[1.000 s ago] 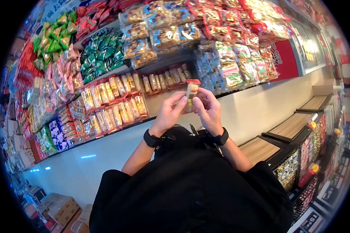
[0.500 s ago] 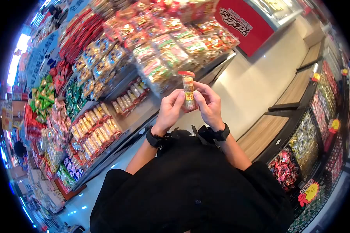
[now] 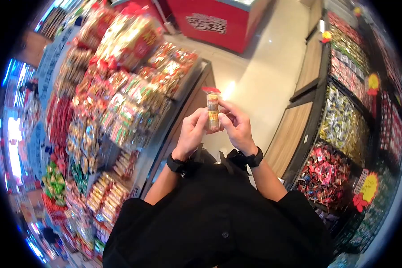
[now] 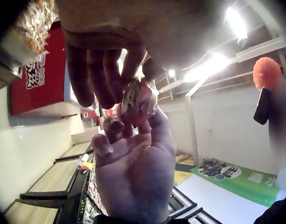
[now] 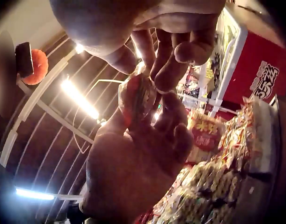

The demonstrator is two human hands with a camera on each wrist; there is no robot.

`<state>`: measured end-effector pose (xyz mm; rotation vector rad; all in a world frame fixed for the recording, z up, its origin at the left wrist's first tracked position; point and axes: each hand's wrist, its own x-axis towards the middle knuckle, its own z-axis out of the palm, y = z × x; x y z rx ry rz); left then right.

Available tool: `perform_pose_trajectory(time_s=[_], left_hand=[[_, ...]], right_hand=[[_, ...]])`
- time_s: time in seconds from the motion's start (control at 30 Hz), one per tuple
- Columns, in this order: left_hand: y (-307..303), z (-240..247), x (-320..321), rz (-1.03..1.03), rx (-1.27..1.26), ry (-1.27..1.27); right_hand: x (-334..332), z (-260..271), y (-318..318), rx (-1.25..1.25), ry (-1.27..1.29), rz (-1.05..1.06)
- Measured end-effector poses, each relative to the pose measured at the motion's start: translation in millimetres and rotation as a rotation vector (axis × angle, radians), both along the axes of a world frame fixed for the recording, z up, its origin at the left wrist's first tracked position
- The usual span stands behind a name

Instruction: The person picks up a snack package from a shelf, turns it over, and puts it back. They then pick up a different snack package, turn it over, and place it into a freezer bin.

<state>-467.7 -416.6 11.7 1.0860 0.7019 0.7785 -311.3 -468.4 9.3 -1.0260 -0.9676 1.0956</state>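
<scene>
A small wrapped snack stick (image 3: 213, 109) with a red top end stands upright between both hands in the head view. The left hand (image 3: 193, 133) pinches its left side low down, the right hand (image 3: 238, 128) its right side, thumbs in front. In the left wrist view the packet (image 4: 137, 101) appears end-on between the fingertips of both hands; the right wrist view shows the packet (image 5: 137, 95) held the same way. Some fingers behind it are hidden in the head view.
Piled bagged snacks (image 3: 134, 107) fill a display at left. Along the right run wooden ledges (image 3: 290, 134) and bins of wrapped sweets (image 3: 326, 176) with yellow tags. A red counter (image 3: 210, 24) stands beyond the pale floor (image 3: 254, 85).
The view has swung to the right, so the snack display now lies at left and the aisle ahead. Both hands still hold the packet, which shows its front label more squarely.
</scene>
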Motion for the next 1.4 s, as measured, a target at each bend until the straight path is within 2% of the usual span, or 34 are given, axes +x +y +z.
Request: perform_pose_trajectory(time_s=[0.1,0.2,0.33,0.53,0.7,0.87,0.93,1.03,1.27,1.4], left_hand=[[12,-9,31,-0.098,0.039,0.056],[24,-11,66,-0.128,0.076,0.090],[50,-13,110,-0.267,0.105,0.091],[106,-16,174,-0.327,0.110,0.042],[159,-13,217,-0.277,0.029,0.051],[204,-32,261,-0.294,0.114,0.103],[221,-24,282,-0.325,0.140,0.110],[241,-32,314,-0.333,0.111,0.071],[289,-33,408,-0.299,0.076,0.103],[308,-22,478,-0.093,0.104,0.010]], right_hand=[[23,-10,-3,-0.032,-0.002,-0.119],[52,-9,-3,-0.017,-0.263,-0.230],[87,-12,9,-0.028,-0.298,-0.296],[134,-7,57,-0.101,-0.212,-0.396],[178,-1,113,-0.171,-0.166,-0.373],[218,-4,156,-0.203,-0.121,-0.405],[235,-8,169,-0.200,-0.071,-0.424],[267,-9,188,-0.215,-0.031,-0.428],[364,-24,243,-0.144,0.052,-0.380],[429,-13,273,-0.139,0.026,-0.341]])
